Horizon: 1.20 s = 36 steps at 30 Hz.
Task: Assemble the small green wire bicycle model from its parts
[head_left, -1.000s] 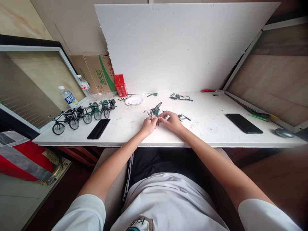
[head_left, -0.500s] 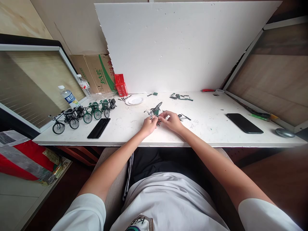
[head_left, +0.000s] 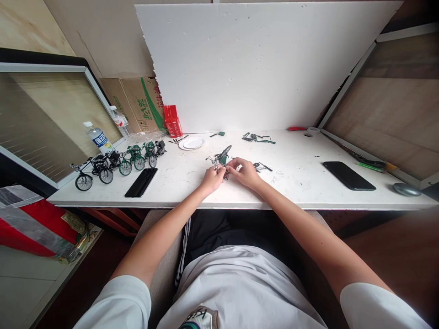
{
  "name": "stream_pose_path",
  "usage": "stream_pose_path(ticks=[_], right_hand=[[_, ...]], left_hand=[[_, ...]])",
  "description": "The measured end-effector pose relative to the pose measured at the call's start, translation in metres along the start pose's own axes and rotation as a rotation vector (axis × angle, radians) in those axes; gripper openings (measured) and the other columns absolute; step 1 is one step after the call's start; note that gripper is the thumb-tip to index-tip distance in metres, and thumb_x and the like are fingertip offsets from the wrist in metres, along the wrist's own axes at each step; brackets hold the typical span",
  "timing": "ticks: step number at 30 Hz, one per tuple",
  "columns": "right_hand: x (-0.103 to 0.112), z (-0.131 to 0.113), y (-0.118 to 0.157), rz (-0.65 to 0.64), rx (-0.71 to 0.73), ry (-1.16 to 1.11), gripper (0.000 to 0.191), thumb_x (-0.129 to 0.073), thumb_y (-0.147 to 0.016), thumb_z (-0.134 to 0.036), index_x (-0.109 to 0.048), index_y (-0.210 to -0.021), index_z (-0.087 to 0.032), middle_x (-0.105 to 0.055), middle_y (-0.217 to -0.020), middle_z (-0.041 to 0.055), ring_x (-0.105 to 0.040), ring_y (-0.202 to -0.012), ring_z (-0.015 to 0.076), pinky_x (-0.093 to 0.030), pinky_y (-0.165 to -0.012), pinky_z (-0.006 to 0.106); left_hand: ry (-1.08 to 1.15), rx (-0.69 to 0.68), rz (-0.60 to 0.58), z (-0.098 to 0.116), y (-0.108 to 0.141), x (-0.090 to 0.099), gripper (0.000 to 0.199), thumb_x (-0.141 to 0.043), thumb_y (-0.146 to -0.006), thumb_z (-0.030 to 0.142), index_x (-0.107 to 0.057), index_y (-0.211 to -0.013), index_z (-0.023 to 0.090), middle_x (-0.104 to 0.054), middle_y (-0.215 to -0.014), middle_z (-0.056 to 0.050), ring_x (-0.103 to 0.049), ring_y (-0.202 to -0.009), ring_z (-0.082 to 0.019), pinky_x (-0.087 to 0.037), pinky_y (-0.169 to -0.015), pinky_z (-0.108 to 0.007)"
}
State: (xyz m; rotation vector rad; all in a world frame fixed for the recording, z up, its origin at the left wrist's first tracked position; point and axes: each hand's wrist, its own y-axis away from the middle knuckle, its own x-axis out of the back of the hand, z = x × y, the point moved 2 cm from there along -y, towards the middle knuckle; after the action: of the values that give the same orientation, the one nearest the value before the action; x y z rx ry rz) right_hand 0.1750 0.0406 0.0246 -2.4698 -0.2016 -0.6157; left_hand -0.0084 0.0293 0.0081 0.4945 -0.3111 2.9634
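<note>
A partly built model bicycle (head_left: 222,157), dark with a green part, is between my hands over the white table. My left hand (head_left: 211,179) is closed on its near left side, the fingers pinched together. From the right, my right hand (head_left: 244,172) grips it with thumb and forefinger; the exact part under the fingertips is hidden. A wheel tilts up at the back and thin handlebars point left. Just right of my right hand lie small dark parts (head_left: 264,167) on the table.
Several finished model bicycles (head_left: 125,160) stand at the left, near a black phone (head_left: 141,183) and bottles (head_left: 98,137). White plates (head_left: 191,143) and loose dark parts (head_left: 257,137) lie toward the back. Another phone (head_left: 349,175) and a grey oval object (head_left: 406,189) are at the right.
</note>
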Motion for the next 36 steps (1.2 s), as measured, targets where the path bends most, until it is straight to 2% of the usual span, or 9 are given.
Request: stream_pose_path(ticks=[16, 22, 29, 36], right_hand=[[-0.001, 0.003, 0.001, -0.043, -0.02, 0.004, 0.033, -0.068, -0.098, -0.057, -0.068, -0.107, -0.024, -0.08, -0.095, 0.0074, -0.073, -0.081, 0.0242, -0.059, -0.067, 0.037], [-0.001, 0.002, 0.002, -0.048, -0.014, 0.003, 0.028, -0.067, -0.099, -0.052, -0.066, -0.106, -0.025, -0.081, -0.096, 0.007, -0.074, -0.083, 0.0247, -0.059, -0.073, 0.039], [-0.001, -0.001, 0.002, -0.067, -0.017, 0.013, 0.028, -0.066, -0.1, -0.051, -0.062, -0.109, -0.025, -0.081, -0.092, 0.0048, -0.074, -0.079, 0.0235, -0.058, -0.081, 0.04], [-0.001, -0.008, 0.003, -0.099, -0.019, -0.007, 0.029, -0.063, -0.101, -0.054, -0.06, -0.11, -0.026, -0.081, -0.084, 0.003, -0.074, -0.077, 0.0241, -0.057, -0.082, 0.041]], left_hand=[[-0.022, 0.0, 0.002, 0.0, 0.0, 0.0, 0.029, -0.057, -0.1, 0.038, -0.066, -0.082, 0.018, -0.076, -0.086, -0.005, -0.066, -0.064, -0.014, -0.053, -0.069, -0.027], [-0.017, -0.007, 0.0, 0.006, 0.003, 0.001, 0.028, -0.055, -0.101, 0.037, -0.066, -0.082, 0.018, -0.075, -0.083, -0.006, -0.067, -0.066, -0.015, -0.052, -0.069, -0.027], [-0.062, -0.006, -0.007, 0.004, 0.002, 0.001, 0.028, -0.053, -0.101, 0.036, -0.065, -0.082, 0.019, -0.073, -0.079, -0.003, -0.067, -0.066, -0.015, -0.05, -0.072, -0.028], [-0.067, -0.013, -0.008, 0.004, 0.002, 0.002, 0.028, -0.054, -0.101, 0.038, -0.066, -0.083, 0.02, -0.072, -0.077, -0.003, -0.066, -0.066, -0.016, -0.05, -0.07, -0.028]])
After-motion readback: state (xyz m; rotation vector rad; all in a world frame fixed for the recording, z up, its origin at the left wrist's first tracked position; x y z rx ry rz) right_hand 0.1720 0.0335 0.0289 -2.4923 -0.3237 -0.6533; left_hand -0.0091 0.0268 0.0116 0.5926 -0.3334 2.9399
